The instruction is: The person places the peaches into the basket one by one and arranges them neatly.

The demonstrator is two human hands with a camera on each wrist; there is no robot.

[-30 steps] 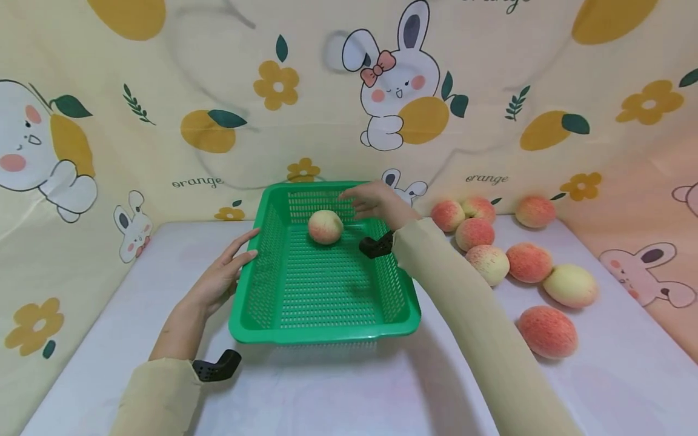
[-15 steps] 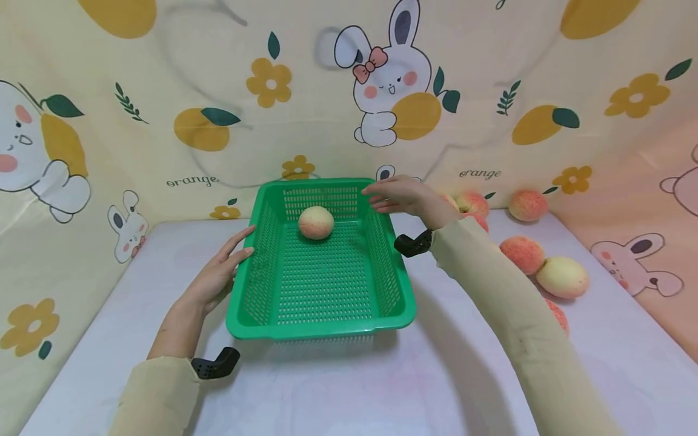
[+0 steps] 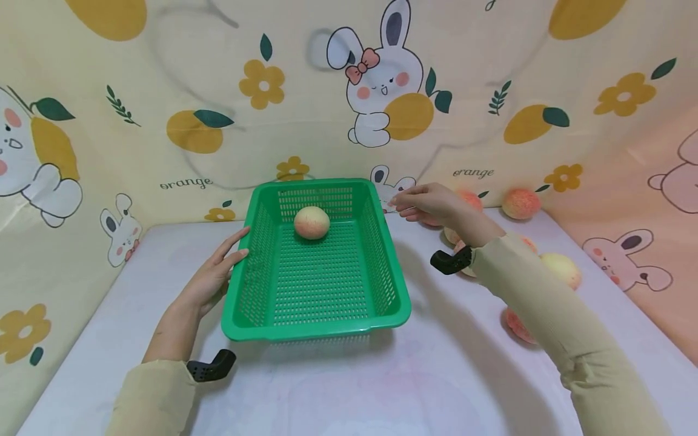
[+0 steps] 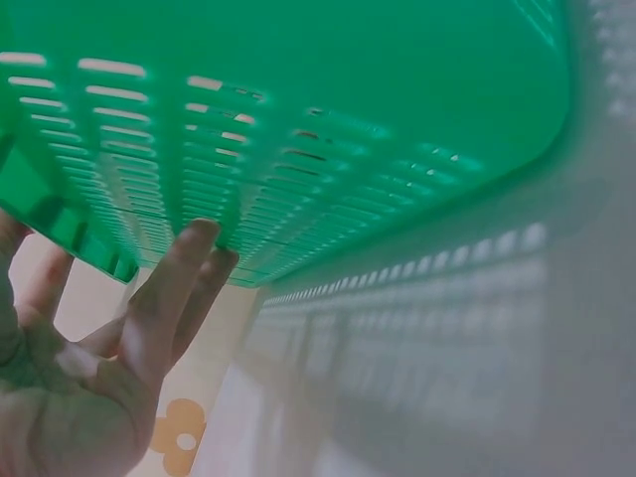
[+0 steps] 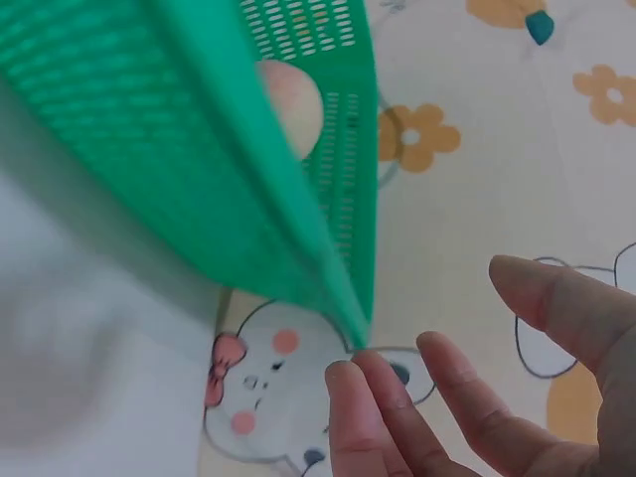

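Note:
A green perforated basket stands on the table with one pale peach at its back. My left hand holds the basket's left side, thumb and finger at the rim; in the left wrist view the fingers of the left hand lie against the slotted outer wall. Just right of the basket's back right corner, my right hand is in the air, empty. Its fingers are apart and loosely bent in the right wrist view, where the right hand is beside the basket's rim.
On the right side of the table lie several peaches, some partly hidden behind my right arm: a red one at the back, a yellow one and a red one nearer. A patterned cloth hangs behind the table.
My right hand has moved from over the basket, out past its right rim toward the peaches. The left hand keeps its place on the basket. The whole view has shifted slightly.

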